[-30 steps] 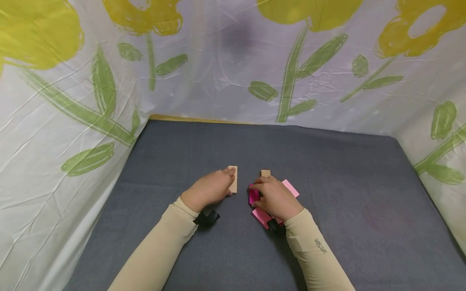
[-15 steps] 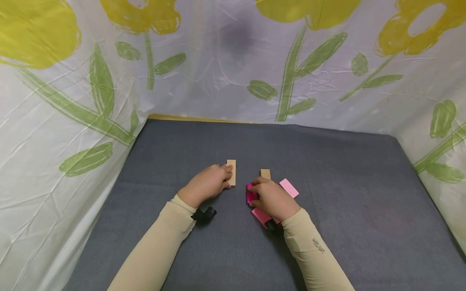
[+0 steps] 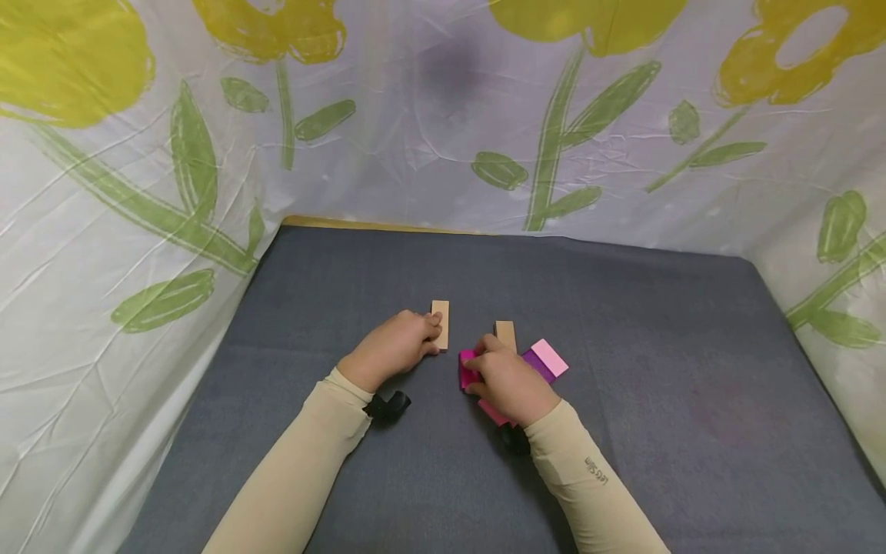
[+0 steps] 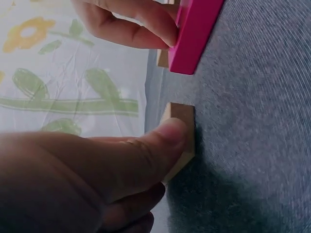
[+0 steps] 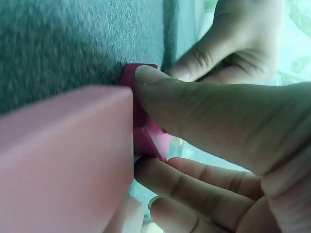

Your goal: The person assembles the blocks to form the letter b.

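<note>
In the head view my left hand (image 3: 391,350) pinches a plain wooden block (image 3: 441,308) lying on the dark grey cloth. The left wrist view has the thumb on the near face of that wooden block (image 4: 181,111). Just to the right, my right hand (image 3: 515,381) holds a magenta block (image 3: 467,377) between thumb and fingers, with a gap between it and the wooden block. Up close in the right wrist view, the thumb lies against the magenta block (image 5: 141,109), and a pink block (image 5: 68,155) fills the foreground.
Around my right hand lie a second wooden block (image 3: 506,333), a light pink block (image 3: 551,358), a purple block (image 3: 539,368) and a deeper pink block (image 3: 493,412), partly covered by the hand. A flower-printed curtain (image 3: 429,154) stands behind the cloth-covered table (image 3: 657,385).
My right hand has moved left with the magenta block, uncovering part of the purple block. The left hand has pushed its wooden block slightly away from me.
</note>
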`<state>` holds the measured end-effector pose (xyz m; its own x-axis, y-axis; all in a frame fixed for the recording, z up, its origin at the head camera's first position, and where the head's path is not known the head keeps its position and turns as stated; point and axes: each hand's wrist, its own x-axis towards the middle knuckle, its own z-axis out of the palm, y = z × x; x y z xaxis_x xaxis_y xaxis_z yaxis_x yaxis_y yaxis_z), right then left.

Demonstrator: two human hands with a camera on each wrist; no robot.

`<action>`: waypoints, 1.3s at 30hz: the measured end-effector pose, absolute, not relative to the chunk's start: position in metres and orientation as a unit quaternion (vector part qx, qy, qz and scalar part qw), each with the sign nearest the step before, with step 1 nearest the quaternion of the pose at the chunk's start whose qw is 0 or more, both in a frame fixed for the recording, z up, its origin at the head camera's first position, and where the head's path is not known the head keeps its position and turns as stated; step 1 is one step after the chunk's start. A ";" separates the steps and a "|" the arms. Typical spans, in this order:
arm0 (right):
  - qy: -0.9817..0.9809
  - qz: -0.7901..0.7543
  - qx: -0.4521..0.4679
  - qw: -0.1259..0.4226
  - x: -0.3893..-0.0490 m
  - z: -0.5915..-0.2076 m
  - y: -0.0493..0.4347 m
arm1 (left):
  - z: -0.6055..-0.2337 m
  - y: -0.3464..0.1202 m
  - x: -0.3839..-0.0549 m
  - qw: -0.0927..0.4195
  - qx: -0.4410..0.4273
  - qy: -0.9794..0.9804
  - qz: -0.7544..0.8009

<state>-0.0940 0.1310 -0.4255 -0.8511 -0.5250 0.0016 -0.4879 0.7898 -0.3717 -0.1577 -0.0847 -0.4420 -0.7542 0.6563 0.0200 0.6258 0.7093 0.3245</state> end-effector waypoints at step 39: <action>0.932 -0.149 -0.330 -0.002 -0.085 -0.444 0.105 | -0.435 -0.097 -0.165 0.192 0.309 0.902 0.231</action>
